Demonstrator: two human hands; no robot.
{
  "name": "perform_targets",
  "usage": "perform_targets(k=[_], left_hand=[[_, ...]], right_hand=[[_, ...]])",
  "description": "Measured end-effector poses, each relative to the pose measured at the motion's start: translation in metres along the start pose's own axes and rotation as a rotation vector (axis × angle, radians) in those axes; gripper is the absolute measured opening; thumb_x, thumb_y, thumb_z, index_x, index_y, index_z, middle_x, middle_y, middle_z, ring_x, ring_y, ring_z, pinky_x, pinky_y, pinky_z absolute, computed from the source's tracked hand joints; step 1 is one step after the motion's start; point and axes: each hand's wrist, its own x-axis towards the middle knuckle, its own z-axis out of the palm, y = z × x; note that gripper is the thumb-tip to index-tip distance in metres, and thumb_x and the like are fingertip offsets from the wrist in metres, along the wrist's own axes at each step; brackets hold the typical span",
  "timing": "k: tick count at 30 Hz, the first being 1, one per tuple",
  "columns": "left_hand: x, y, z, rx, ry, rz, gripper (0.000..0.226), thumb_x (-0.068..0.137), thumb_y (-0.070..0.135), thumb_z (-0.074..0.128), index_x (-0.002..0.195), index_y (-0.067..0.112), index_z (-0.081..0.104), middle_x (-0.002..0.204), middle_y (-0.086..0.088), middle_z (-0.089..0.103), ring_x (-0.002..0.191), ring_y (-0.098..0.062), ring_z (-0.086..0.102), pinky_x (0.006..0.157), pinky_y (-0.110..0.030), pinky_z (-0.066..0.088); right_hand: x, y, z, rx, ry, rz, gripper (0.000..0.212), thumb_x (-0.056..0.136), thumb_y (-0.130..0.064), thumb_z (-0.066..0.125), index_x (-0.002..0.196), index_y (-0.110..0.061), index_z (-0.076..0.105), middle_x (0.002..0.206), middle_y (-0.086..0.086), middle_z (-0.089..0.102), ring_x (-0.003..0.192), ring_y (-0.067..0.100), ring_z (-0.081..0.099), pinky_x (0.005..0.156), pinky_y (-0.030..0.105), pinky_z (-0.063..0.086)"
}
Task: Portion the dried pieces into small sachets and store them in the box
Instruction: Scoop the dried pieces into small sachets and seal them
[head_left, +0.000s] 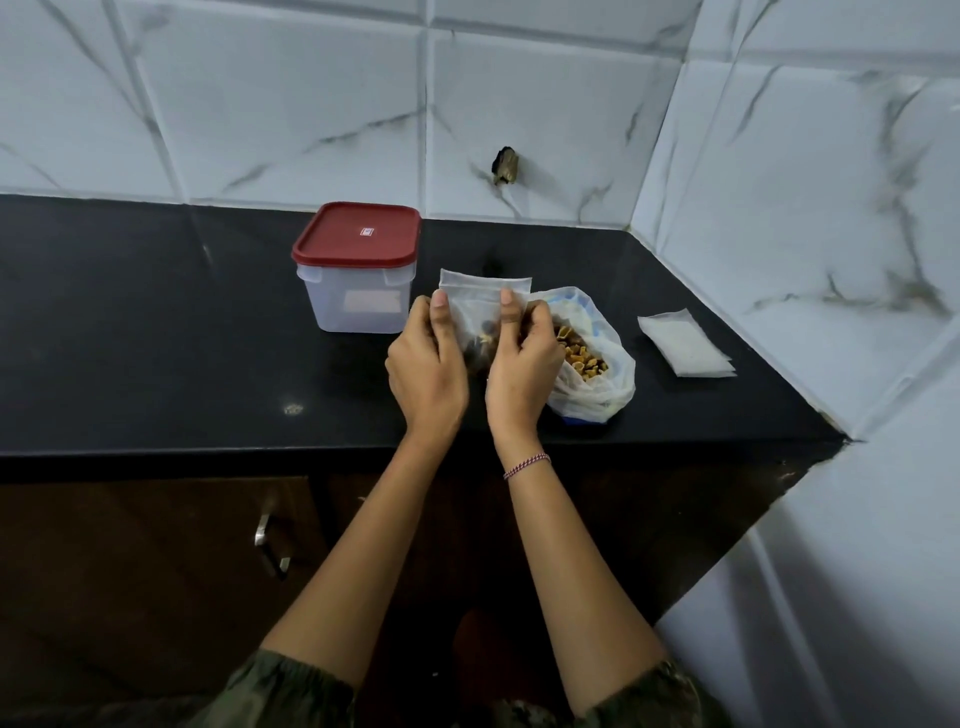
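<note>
Sealing seems the step in hand: left hand (426, 374) and right hand (522, 374) pinch a part-filled sachet (475, 296) upright over the table (156, 338), beside the open bag (618, 387) of dried pieces (582, 358); next, the box (358, 301), lid (358, 234) still on, needs opening.

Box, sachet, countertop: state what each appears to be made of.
Box: frosted translucent plastic, judging by its cloudy see-through walls; lid opaque red plastic, smooth. Sachet: thin clear plastic film, since the pieces show through. Countertop: polished black stone, probably granite, given its glossy reflections.
</note>
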Motion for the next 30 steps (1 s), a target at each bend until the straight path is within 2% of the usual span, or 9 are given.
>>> perform_targets(k=[4, 8, 11, 13, 14, 16, 20, 24, 30], left_hand=[[0.002, -0.001, 0.000, 0.067, 0.018, 0.054, 0.040, 0.102, 0.036, 0.037, 0.074, 0.010, 0.047, 0.056, 0.008, 0.045, 0.046, -0.005, 0.039, 0.044, -0.018, 0.031], [0.011, -0.002, 0.000, 0.040, 0.066, 0.037, 0.038, 0.103, 0.033, 0.038, 0.073, 0.009, 0.045, 0.056, 0.009, 0.043, 0.048, -0.006, 0.038, 0.048, -0.025, 0.033], [0.016, -0.003, -0.003, 0.026, 0.072, 0.043, 0.036, 0.103, 0.031, 0.038, 0.075, 0.011, 0.046, 0.058, 0.010, 0.045, 0.050, -0.006, 0.041, 0.051, -0.028, 0.035], [0.017, -0.005, -0.005, 0.009, 0.067, 0.049, 0.035, 0.103, 0.029, 0.039, 0.075, 0.011, 0.048, 0.058, 0.011, 0.045, 0.050, -0.004, 0.042, 0.050, -0.023, 0.034], [0.017, -0.005, -0.006, -0.001, 0.063, 0.050, 0.034, 0.103, 0.029, 0.039, 0.074, 0.011, 0.048, 0.058, 0.011, 0.045, 0.049, -0.003, 0.042, 0.050, -0.020, 0.034], [0.016, -0.004, -0.008, -0.016, 0.053, 0.043, 0.034, 0.102, 0.029, 0.041, 0.074, 0.011, 0.048, 0.058, 0.011, 0.045, 0.050, -0.001, 0.044, 0.048, -0.016, 0.033], [0.015, -0.004, -0.016, 0.025, 0.008, -0.024, 0.036, 0.097, 0.044, 0.045, 0.079, 0.013, 0.051, 0.061, 0.009, 0.050, 0.054, -0.003, 0.047, 0.053, -0.025, 0.040], [0.018, -0.010, -0.031, -0.022, -0.072, -0.062, 0.034, 0.087, 0.050, 0.059, 0.087, 0.015, 0.057, 0.073, 0.011, 0.060, 0.067, -0.001, 0.059, 0.063, -0.018, 0.049], [0.021, -0.017, -0.044, -0.144, -0.108, -0.196, 0.026, 0.073, 0.039, 0.079, 0.078, 0.015, 0.069, 0.076, -0.001, 0.071, 0.076, -0.016, 0.070, 0.074, -0.039, 0.059]], right_hand=[[-0.002, -0.004, -0.004, 0.068, -0.082, 0.060, 0.032, 0.096, -0.033, 0.048, 0.079, -0.007, 0.053, 0.060, -0.010, 0.055, 0.052, -0.004, 0.050, 0.052, 0.009, 0.039], [-0.004, -0.003, -0.010, 0.090, -0.273, 0.131, 0.029, 0.093, -0.036, 0.054, 0.100, -0.008, 0.057, 0.084, -0.007, 0.064, 0.075, -0.002, 0.059, 0.067, 0.009, 0.045], [-0.003, 0.003, -0.011, 0.105, -0.342, 0.194, 0.030, 0.088, -0.035, 0.063, 0.104, -0.010, 0.061, 0.096, 0.001, 0.068, 0.090, 0.010, 0.064, 0.081, 0.030, 0.055], [-0.001, 0.006, -0.009, 0.125, -0.325, 0.228, 0.021, 0.085, -0.032, 0.067, 0.097, -0.015, 0.064, 0.095, 0.006, 0.070, 0.092, 0.019, 0.067, 0.084, 0.044, 0.055], [-0.001, 0.005, -0.009, 0.127, -0.309, 0.239, 0.015, 0.084, -0.029, 0.068, 0.093, -0.017, 0.064, 0.093, 0.007, 0.070, 0.091, 0.021, 0.067, 0.084, 0.046, 0.055], [-0.002, 0.005, -0.008, 0.118, -0.274, 0.247, 0.013, 0.084, -0.025, 0.069, 0.093, -0.016, 0.066, 0.091, 0.006, 0.071, 0.089, 0.020, 0.068, 0.083, 0.046, 0.056], [-0.007, 0.003, -0.008, 0.111, -0.245, 0.263, 0.019, 0.084, -0.025, 0.069, 0.098, -0.011, 0.068, 0.090, 0.004, 0.072, 0.086, 0.013, 0.069, 0.080, 0.037, 0.058], [-0.007, 0.003, -0.006, 0.107, -0.273, 0.280, 0.024, 0.087, -0.025, 0.066, 0.106, -0.010, 0.067, 0.096, 0.003, 0.071, 0.091, 0.010, 0.068, 0.084, 0.034, 0.056], [-0.011, 0.002, 0.000, 0.102, -0.350, 0.303, 0.034, 0.089, -0.021, 0.064, 0.119, -0.006, 0.062, 0.108, 0.005, 0.068, 0.099, 0.010, 0.064, 0.088, 0.026, 0.054]])
